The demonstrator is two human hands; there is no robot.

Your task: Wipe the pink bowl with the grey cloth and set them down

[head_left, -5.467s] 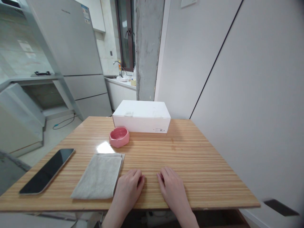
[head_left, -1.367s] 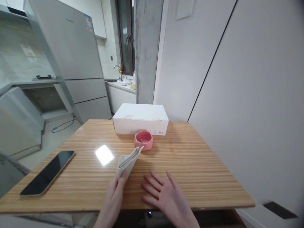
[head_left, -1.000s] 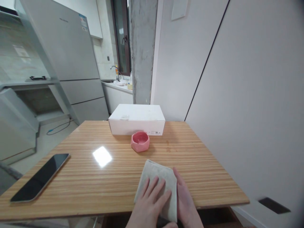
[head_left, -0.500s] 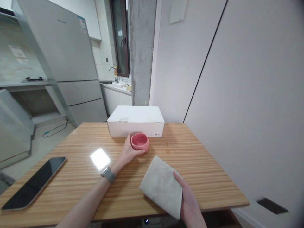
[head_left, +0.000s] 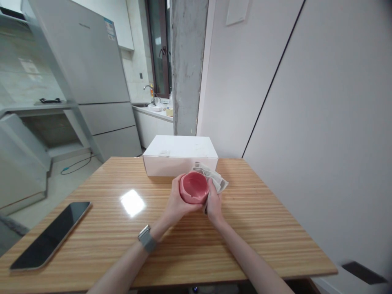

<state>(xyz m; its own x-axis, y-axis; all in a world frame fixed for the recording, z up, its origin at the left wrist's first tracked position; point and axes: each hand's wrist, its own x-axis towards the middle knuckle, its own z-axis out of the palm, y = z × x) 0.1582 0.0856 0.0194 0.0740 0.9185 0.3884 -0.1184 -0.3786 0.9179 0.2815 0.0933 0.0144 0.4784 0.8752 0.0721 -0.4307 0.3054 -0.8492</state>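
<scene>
Over the middle of a striped wood-grain tabletop (head_left: 269,228): one pink bowl (head_left: 194,188), faceted outside, notched at the rim, its opening tipped toward the viewer. Located between two hands, in front of the white box. Left hand (head_left: 177,204): closed around the bowl's left and near sides; a watch with a grey band (head_left: 147,239) on the wrist. Right hand (head_left: 214,205): gripping a folded grey cloth (head_left: 218,178) at the bowl's right side, thumb near the rim (fingers mostly hidden behind cloth and bowl). The cloth fans out beyond that hand, overlapping the view of the box. White box (head_left: 180,147): lidded, lying flat toward the far edge. Dark-screened phone (head_left: 51,237): face up, slantwise, at the left, well apart from the hands.
</scene>
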